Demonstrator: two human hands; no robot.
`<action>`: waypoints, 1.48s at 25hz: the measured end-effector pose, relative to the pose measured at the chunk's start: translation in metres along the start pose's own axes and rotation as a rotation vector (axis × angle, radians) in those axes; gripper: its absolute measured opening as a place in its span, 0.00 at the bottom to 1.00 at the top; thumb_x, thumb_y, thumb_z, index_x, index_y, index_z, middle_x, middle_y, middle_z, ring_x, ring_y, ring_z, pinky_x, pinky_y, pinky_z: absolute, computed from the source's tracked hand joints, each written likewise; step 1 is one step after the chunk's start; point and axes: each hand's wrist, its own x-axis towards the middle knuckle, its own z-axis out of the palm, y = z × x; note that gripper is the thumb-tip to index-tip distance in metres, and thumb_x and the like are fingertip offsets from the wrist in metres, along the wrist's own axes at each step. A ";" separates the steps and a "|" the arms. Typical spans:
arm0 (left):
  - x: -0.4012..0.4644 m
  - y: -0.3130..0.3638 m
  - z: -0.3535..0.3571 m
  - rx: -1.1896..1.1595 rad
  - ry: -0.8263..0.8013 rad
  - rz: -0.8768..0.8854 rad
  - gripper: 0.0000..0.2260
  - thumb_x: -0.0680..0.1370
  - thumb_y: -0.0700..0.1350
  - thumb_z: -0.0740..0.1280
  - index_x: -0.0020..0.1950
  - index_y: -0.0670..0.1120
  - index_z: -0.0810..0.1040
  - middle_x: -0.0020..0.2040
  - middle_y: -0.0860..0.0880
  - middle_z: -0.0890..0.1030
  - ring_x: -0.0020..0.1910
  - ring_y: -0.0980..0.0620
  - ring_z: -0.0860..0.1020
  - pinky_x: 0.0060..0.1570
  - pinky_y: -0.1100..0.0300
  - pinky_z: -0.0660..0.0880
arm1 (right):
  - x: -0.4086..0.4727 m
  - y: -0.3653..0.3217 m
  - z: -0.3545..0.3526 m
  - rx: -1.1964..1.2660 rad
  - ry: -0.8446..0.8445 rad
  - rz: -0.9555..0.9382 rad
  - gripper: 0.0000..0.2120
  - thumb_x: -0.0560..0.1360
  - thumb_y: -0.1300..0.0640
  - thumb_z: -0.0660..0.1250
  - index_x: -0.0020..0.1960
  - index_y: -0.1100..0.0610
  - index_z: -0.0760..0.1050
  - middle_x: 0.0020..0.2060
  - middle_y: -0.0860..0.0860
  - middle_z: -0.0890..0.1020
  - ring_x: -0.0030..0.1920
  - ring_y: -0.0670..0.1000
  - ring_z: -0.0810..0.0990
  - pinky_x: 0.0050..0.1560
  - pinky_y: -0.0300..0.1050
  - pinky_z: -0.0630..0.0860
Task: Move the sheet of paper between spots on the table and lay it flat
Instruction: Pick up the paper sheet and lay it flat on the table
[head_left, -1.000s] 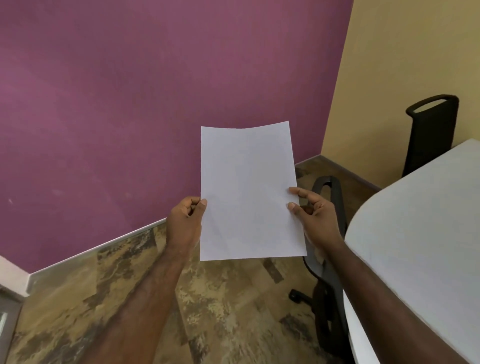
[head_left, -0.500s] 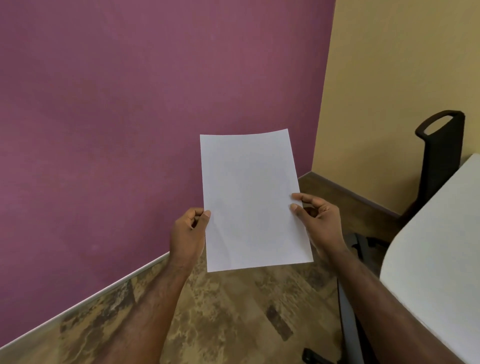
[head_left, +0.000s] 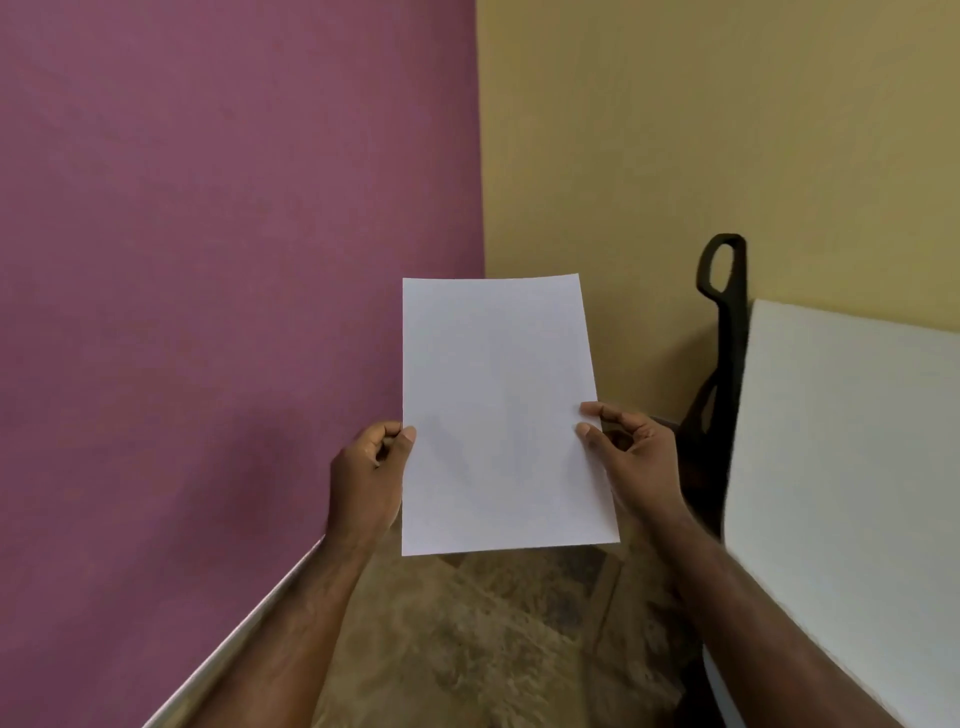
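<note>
We hold a plain white rectangular sheet of paper (head_left: 498, 415) upright in the air between our two hands, its blank face toward us, smooth apart from a faint crease shadow in the lower half and a slight curl along the top edge. Our left hand (head_left: 366, 478) pinches the sheet's left edge, thumb on the front and the other fingers curled behind. Our right hand (head_left: 631, 457) pinches the right edge a little higher, thumb and forefinger tips on the paper and the remaining fingers bent behind it.

To the right of our right hand lies the white matte table top (head_left: 852, 467), its near edge running down past our right forearm; the sheet is not over it and does not touch it. Between that hand and the table stands a black plastic office chair (head_left: 724, 322), seen edge-on, with a looped handle at the top of its back, hard against the table's edge.

Behind the sheet a matte purple wall (head_left: 208, 260) meets a mustard-yellow wall (head_left: 727, 130) in a corner just above the paper's top edge. Below our hands spreads a mottled brown wood-pattern floor (head_left: 467, 649), bordered on the left by a pale skirting strip (head_left: 234, 644).
</note>
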 end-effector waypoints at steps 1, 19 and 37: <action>0.024 -0.005 0.007 0.001 -0.037 0.015 0.04 0.78 0.50 0.66 0.47 0.53 0.79 0.30 0.56 0.79 0.28 0.60 0.72 0.33 0.62 0.71 | 0.013 0.003 0.006 -0.004 0.039 0.011 0.09 0.72 0.59 0.73 0.50 0.47 0.83 0.46 0.45 0.86 0.44 0.46 0.85 0.41 0.36 0.80; 0.343 0.022 0.329 -0.144 -0.460 0.174 0.05 0.79 0.47 0.66 0.43 0.55 0.78 0.34 0.53 0.80 0.31 0.56 0.73 0.35 0.57 0.71 | 0.310 0.100 -0.083 -0.165 0.510 0.035 0.06 0.73 0.57 0.73 0.48 0.49 0.84 0.45 0.44 0.86 0.46 0.43 0.84 0.44 0.36 0.81; 0.591 0.107 0.674 -0.235 -0.856 0.356 0.05 0.79 0.47 0.65 0.46 0.49 0.80 0.36 0.55 0.80 0.30 0.65 0.73 0.30 0.74 0.67 | 0.599 0.152 -0.185 -0.212 0.976 0.086 0.05 0.73 0.58 0.72 0.47 0.49 0.84 0.33 0.51 0.86 0.32 0.45 0.80 0.34 0.36 0.76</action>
